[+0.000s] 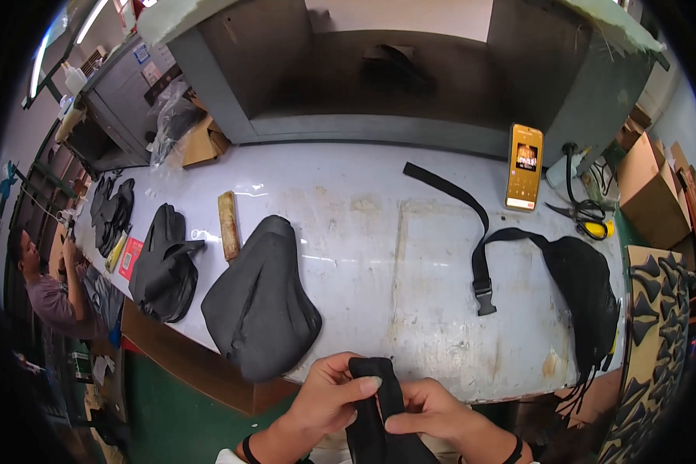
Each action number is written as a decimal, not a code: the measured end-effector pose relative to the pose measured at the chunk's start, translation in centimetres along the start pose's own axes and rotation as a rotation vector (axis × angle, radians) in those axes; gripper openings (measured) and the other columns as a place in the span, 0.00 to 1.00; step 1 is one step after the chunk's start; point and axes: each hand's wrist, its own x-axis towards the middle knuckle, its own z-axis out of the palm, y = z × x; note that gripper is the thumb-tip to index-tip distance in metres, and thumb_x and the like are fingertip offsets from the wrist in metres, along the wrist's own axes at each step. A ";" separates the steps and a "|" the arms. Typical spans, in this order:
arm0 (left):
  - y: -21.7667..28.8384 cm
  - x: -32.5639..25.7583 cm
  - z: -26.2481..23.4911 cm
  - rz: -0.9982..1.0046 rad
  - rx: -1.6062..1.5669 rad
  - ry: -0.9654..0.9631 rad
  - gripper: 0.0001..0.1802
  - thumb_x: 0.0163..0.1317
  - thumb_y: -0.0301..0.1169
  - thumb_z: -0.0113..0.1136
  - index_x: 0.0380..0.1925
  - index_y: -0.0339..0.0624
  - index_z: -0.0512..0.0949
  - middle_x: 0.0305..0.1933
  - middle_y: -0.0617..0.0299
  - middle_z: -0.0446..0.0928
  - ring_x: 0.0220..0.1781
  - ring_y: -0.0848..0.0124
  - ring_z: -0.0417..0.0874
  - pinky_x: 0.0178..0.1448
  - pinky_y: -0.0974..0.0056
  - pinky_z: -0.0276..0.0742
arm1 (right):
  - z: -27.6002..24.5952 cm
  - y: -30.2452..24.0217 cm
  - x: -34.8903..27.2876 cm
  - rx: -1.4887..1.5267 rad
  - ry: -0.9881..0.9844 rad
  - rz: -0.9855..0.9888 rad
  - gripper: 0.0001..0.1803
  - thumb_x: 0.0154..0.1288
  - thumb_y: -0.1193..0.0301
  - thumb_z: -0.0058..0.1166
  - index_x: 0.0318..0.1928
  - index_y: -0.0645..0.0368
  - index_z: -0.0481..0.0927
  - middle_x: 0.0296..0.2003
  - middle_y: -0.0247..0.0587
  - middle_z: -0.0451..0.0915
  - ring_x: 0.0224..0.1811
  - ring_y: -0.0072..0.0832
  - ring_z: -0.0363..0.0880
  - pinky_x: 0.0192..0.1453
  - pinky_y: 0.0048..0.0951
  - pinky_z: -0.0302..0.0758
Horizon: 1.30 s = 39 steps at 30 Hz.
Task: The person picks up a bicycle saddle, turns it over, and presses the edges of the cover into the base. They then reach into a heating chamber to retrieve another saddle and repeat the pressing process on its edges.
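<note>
Close to my body, below the table's front edge, both hands are closed on a folded piece of black fabric (367, 421). My left hand (329, 394) pinches its upper end, the thumb lying on top. With thumb and fingers, my right hand (429, 410) grips the strip's right side. The lower part of the fabric runs out of the picture. Nearest on the table is a black bicycle saddle cover (259, 309), lying left of my hands. Off to the right rests a black waist bag (584, 294), its strap (479, 209) ending in a plastic buckle (484, 300).
A lit phone (523, 166) leans against a grey metal cabinet (441, 127) at the back. Scissors (584, 213) lie near it. More black covers (166, 271) and a worn wooden block (229, 224) sit leftward. A person (62, 286) works at far left. Cardboard boxes (657, 185) stand right.
</note>
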 end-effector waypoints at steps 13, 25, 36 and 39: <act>-0.2 0.8 -0.7 0.047 0.004 0.027 0.08 0.60 0.21 0.63 0.40 0.35 0.79 0.38 0.56 0.83 0.37 0.70 0.85 0.44 0.63 0.83 | -2.9 2.0 0.2 -0.527 -0.284 0.152 0.16 0.66 0.74 0.61 0.52 0.68 0.78 0.40 0.30 0.81 0.40 0.13 0.75 0.41 0.18 0.72; 1.1 1.1 -2.0 0.230 0.003 0.079 0.08 0.60 0.24 0.62 0.40 0.37 0.79 0.37 0.55 0.83 0.37 0.66 0.85 0.45 0.61 0.83 | -2.2 1.9 -0.4 -0.315 -0.282 0.148 0.22 0.73 0.53 0.50 0.38 0.62 0.80 0.22 0.23 0.71 0.26 0.12 0.65 0.32 0.18 0.65; 1.7 0.9 -2.0 0.236 -0.056 0.019 0.09 0.61 0.25 0.61 0.41 0.37 0.79 0.37 0.54 0.84 0.38 0.64 0.86 0.44 0.60 0.84 | -3.2 3.7 -0.2 -0.292 -0.371 -0.019 0.17 0.76 0.61 0.46 0.40 0.64 0.76 0.28 0.26 0.73 0.30 0.12 0.66 0.33 0.18 0.64; 1.1 0.5 -0.5 0.175 -0.104 -0.049 0.09 0.59 0.23 0.63 0.40 0.35 0.80 0.39 0.55 0.81 0.39 0.65 0.85 0.44 0.60 0.84 | -1.6 3.1 0.3 -0.148 -0.254 -0.102 0.19 0.73 0.58 0.50 0.39 0.65 0.75 0.26 0.29 0.73 0.28 0.13 0.67 0.31 0.20 0.65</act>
